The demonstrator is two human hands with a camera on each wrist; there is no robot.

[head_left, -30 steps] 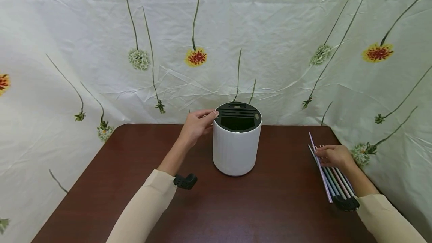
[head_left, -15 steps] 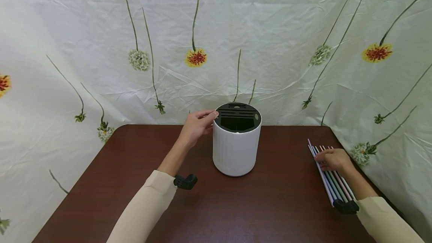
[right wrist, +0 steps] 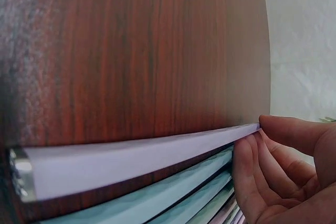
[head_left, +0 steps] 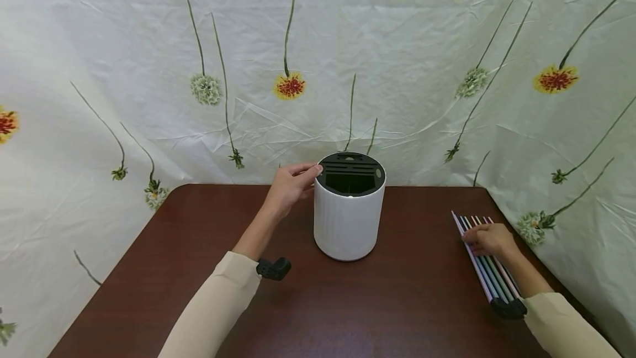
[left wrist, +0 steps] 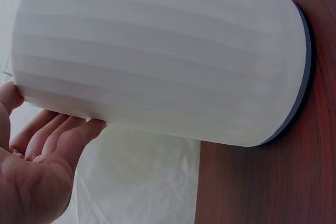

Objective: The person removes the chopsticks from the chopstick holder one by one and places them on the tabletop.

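The left hand [head_left: 288,185] rests straight fingers against the white holder [head_left: 349,220] near its rim. The right hand [head_left: 489,238] pinches a lilac straw [right wrist: 142,156] from the row on the bench [head_left: 387,303].

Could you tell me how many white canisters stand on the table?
1. The white canister stands upright mid-table, the left hand touching its black-topped rim. None is seen elsewhere; the right hand rests on pastel straws at the right edge.

Both arms wear long cream sleeves [head_left: 213,308] — and each wrist has a small black camera mount [head_left: 273,268] strapped on.
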